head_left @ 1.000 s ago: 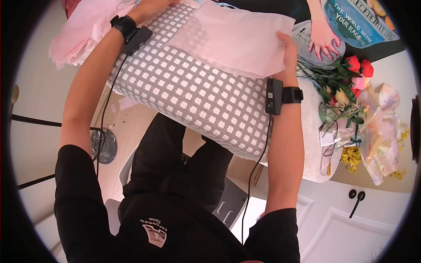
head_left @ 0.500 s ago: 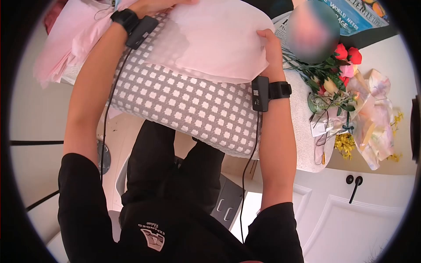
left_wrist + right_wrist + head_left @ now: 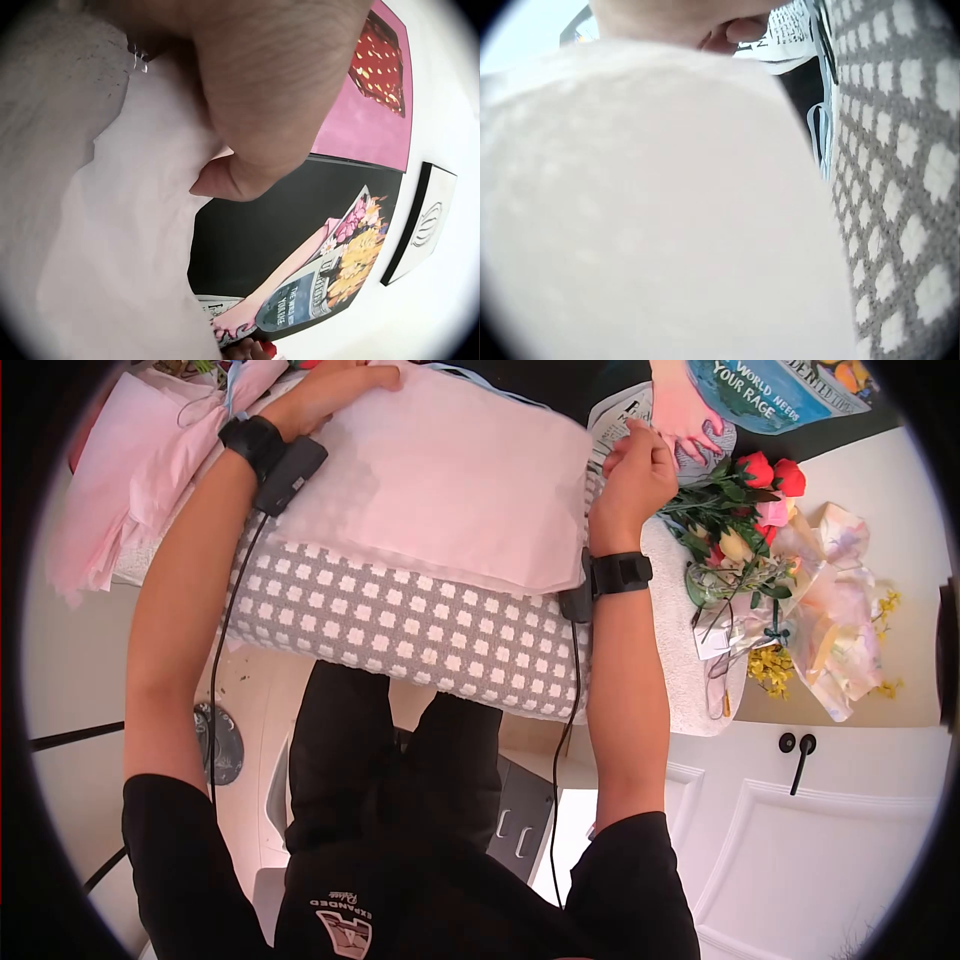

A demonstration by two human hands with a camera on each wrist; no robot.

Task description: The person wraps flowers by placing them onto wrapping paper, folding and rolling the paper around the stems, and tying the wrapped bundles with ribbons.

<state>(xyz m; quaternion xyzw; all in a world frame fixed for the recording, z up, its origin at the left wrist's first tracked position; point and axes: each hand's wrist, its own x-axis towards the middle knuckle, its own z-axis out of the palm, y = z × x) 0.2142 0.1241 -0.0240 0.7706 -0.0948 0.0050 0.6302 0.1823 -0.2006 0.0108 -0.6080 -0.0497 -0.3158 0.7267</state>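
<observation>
Pale pink paper (image 3: 460, 480) lies in thin sheets over a grey-and-white dotted cushion (image 3: 400, 615). At its upper left edge, my left hand (image 3: 340, 395) grips the paper, thumb along the edge; the other fingertips are hidden. The left wrist view has that hand (image 3: 277, 82) above the paper (image 3: 135, 217). My right hand (image 3: 635, 480) is just beyond the paper's right edge, fingers curled and nothing visible in them. In the right wrist view the paper (image 3: 660, 210) fills much of the picture below the curled hand (image 3: 675, 22).
Red, pink and cream flowers (image 3: 745, 510) lie to the right, beside crumpled floral wrapping (image 3: 835, 590) and yellow blossoms (image 3: 770, 670). More pink paper (image 3: 140, 490) is bunched at the left. A printed picture (image 3: 780, 395) stands behind. Cables hang from both wrists.
My right hand has let go of the paper's right edge and moved up beside it, its fingers now curled. The sheets lie lower and flatter across the cushion.
</observation>
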